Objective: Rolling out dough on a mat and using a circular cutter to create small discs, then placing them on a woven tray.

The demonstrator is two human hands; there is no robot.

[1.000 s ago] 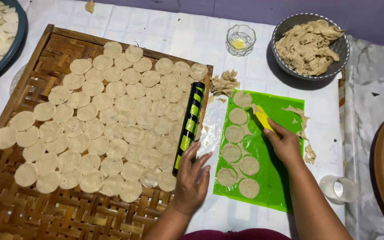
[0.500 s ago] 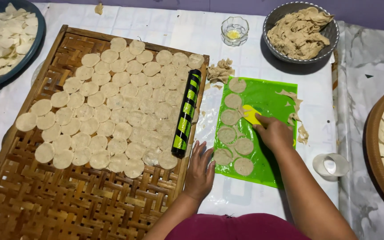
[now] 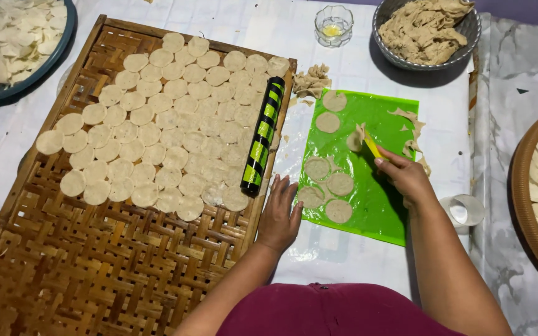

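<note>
Your right hand (image 3: 406, 177) pinches a yellow scraper (image 3: 372, 146) under a dough round (image 3: 356, 138) on the green mat (image 3: 375, 199), lifting it; your left hand (image 3: 279, 214), fingers spread, pins the mat's edge (beside the woven tray (image 3: 94, 261)).

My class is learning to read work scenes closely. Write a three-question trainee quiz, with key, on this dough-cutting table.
1. True or false: the right hand holds a yellow scraper over the green mat.
2. Where does the left hand rest: A on the black-and-green rolling pin, B flat at the mat's left edge, C in the metal bowl?
3. What fills the woven bamboo tray?

Key: 1 true; 2 B; 3 round dough discs.
</note>
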